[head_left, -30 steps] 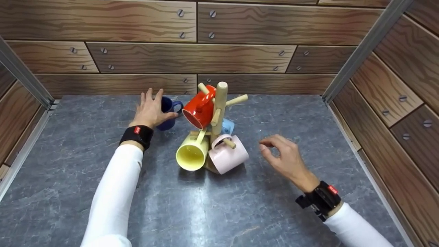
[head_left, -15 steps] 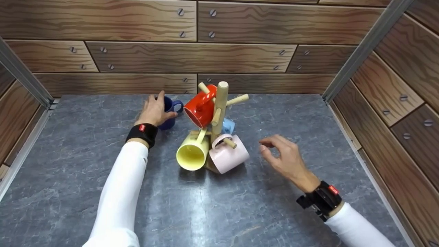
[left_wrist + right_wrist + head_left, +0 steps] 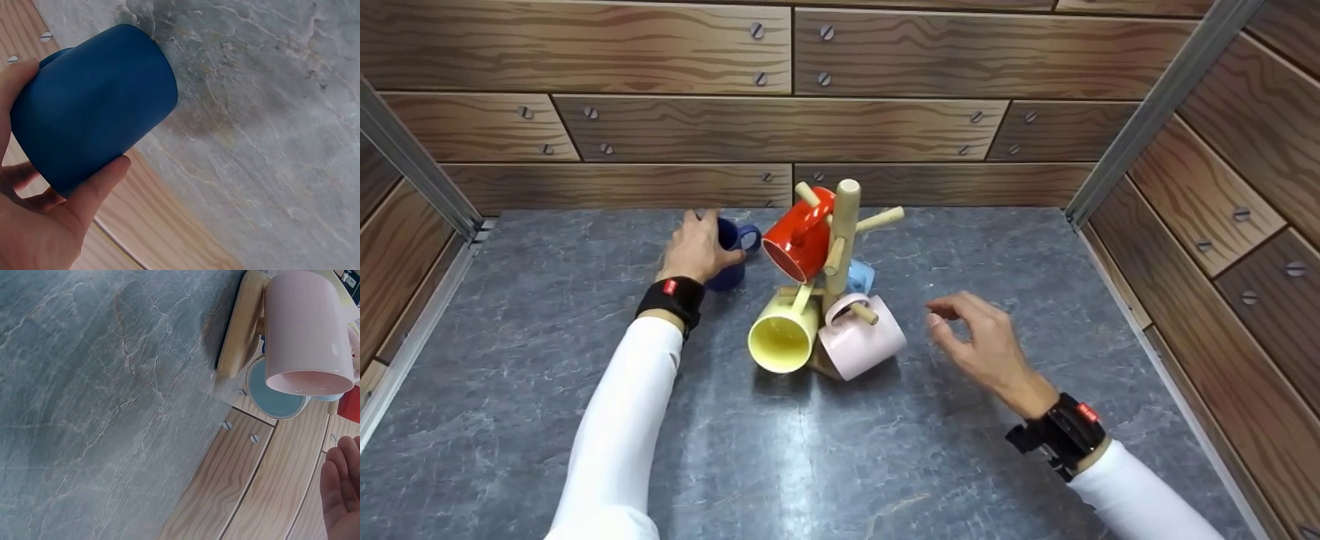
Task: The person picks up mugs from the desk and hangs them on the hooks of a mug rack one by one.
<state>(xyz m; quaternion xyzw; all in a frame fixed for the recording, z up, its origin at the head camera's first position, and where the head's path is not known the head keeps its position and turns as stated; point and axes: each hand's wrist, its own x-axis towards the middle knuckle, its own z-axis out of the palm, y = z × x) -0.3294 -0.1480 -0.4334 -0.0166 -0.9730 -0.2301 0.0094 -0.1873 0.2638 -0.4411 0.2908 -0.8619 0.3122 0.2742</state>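
My left hand (image 3: pixel 692 253) grips a dark blue mug (image 3: pixel 727 276) by its body, left of the wooden mug stand (image 3: pixel 846 225). In the left wrist view, thumb and fingers lie around opposite sides of the blue mug (image 3: pixel 98 107). Its handle points right, toward the stand. Whether its base touches the table cannot be told. Four pegs aside, the stand bears a red mug (image 3: pixel 795 244), a yellow mug (image 3: pixel 781 337), a pink mug (image 3: pixel 862 345) and a light blue mug (image 3: pixel 860 276), mostly hidden. My right hand (image 3: pixel 979 345), loosely curled, holds nothing to the right of the pink mug.
The grey marbled tabletop (image 3: pixel 825 465) is bounded by a wood-patterned back wall (image 3: pixel 780 127) and side walls with metal edge strips. Bare pegs (image 3: pixel 879 219) stick out from the stand's upper part.
The left hand has moved slightly right and its spread fingers have closed around the dark blue mug. The right hand and the mugs on the stand stay put.
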